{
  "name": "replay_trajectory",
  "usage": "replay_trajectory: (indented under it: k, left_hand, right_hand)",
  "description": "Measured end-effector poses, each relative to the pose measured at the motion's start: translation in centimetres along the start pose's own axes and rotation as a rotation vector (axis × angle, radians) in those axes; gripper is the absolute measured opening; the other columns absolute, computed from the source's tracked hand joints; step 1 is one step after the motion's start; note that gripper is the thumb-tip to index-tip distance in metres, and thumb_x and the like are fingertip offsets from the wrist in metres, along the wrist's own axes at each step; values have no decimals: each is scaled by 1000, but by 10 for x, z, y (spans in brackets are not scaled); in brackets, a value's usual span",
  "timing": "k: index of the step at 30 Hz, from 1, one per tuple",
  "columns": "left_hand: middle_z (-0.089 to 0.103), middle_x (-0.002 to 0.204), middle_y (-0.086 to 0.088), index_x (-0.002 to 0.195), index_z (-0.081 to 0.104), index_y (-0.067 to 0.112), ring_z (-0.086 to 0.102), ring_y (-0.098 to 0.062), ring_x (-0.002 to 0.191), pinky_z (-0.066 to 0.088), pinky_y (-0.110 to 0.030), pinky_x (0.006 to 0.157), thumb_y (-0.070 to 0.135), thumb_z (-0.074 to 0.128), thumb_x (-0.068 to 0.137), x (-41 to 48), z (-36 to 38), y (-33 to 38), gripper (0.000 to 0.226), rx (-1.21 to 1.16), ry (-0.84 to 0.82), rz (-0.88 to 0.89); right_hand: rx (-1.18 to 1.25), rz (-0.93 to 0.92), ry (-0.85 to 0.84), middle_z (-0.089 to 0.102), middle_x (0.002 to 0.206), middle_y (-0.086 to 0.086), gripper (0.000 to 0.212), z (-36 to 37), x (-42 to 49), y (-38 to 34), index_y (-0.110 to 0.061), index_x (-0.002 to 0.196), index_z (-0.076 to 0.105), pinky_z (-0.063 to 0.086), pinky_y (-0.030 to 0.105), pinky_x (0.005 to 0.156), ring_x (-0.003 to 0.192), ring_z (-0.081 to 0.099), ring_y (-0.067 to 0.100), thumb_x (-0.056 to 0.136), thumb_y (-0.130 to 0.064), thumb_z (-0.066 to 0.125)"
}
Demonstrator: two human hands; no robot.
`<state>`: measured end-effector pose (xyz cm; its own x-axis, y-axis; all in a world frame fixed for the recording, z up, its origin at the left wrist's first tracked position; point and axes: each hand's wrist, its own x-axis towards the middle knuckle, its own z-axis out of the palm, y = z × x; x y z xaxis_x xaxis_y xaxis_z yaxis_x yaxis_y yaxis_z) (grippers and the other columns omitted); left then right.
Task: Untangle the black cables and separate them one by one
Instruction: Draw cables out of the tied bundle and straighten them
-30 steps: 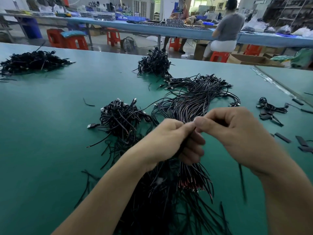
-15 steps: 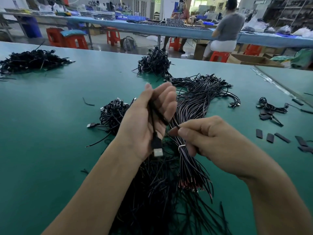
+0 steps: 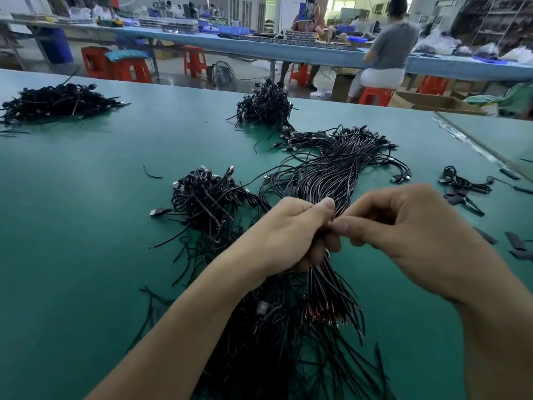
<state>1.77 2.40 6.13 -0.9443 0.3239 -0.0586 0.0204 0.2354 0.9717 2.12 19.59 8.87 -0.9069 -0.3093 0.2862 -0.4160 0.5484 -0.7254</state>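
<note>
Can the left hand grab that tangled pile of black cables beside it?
Probably not yet: the left hand grips the long black cable bundle. The tangled black cable pile lies close, unblocked.

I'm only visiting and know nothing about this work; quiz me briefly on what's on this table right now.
1. True or false: the left hand grips the cable bundle.
2. The table is: A red, B green, C white.
3. Fill in: the bundle's USB plugs lie at its ____ end, near or far from the person.
Key: 1 true; 2 B; 3 far.
</note>
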Motion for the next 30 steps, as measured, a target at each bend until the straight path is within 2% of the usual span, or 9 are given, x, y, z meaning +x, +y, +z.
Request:
replay_trajectory:
  k: [2, 5, 8, 10, 12, 17, 21, 26, 30]
  left_hand:
    - [39, 44, 4, 61, 53, 17, 31, -12, 38, 26, -22, 41, 41, 37, 107, -1, -1, 1, 55, -40, -47, -23]
    - [30, 42, 8, 53, 41, 25, 23, -8, 36, 22, -19, 37, 44, 38, 105, -4, -6, 3, 56, -200, -146, -44]
    - [31, 39, 10, 49, 38, 28, 26, -4, 32, 24, -18, 35, 48, 43, 98, -6, -12, 4, 53, -394, -250, -24]
    - [35, 39, 10, 48, 38, 28, 31, -4, 32, 28, -17, 36, 49, 46, 90, -6, -13, 5, 48, -500, -306, -37]
    - [39, 41, 7, 46, 38, 27, 35, -5, 33, 30, -16, 36, 48, 46, 87, -5, -13, 5, 47, -590, -330, -60]
    - [45, 50, 3, 45, 40, 26, 40, -8, 41, 33, -15, 38, 44, 47, 93, -3, -15, 3, 51, -596, -252, -45]
    - [48, 54, 3, 48, 45, 25, 41, -10, 47, 35, -18, 44, 42, 46, 102, -2, -11, -1, 57, -453, -125, -51]
    - [53, 61, 4, 70, 57, 18, 47, -10, 56, 43, -25, 59, 46, 44, 103, -1, -6, -2, 45, -224, 25, -43]
    - [59, 63, 6, 67, 63, 19, 53, -10, 61, 54, -33, 67, 43, 42, 104, -2, 2, 2, 50, -325, 13, -36]
  right_hand:
    - [58, -8, 101, 69, 60, -10, 19, 1, 1, 1, -25, 68, 75, 42, 10, 51, 51, 59, -1, 64, -43, 81]
    - [282, -16, 56, 71, 65, -4, 27, 5, 3, -2, -21, 72, 75, 50, 15, 56, 57, 62, 4, 59, -45, 78]
    - [560, 30, -54, 67, 74, 9, 24, 8, 5, -4, -18, 73, 71, 62, 37, 69, 72, 65, 21, 61, -38, 78]
    - [582, 54, -74, 61, 77, 17, 23, 9, 6, -3, -19, 74, 69, 59, 54, 80, 77, 61, 28, 62, -36, 78]
    - [519, 63, -79, 59, 78, 22, 23, 12, 5, -4, -20, 75, 67, 52, 59, 87, 78, 57, 27, 65, -40, 74]
    - [428, 16, -81, 57, 73, 10, 23, 17, 6, -3, -18, 80, 60, 50, 28, 60, 69, 53, 19, 72, -39, 66]
    - [380, -2, -47, 68, 74, 1, 12, 16, 7, 2, -30, 86, 66, 49, 19, 58, 65, 62, 9, 76, -30, 73]
    - [372, 19, -29, 74, 78, -1, 29, 16, 5, 3, -27, 90, 70, 52, 17, 60, 66, 70, 9, 70, -45, 81]
    - [346, -17, 123, 72, 66, 1, 7, 21, 10, 3, -19, 77, 72, 50, 18, 55, 56, 65, 7, 76, -23, 78]
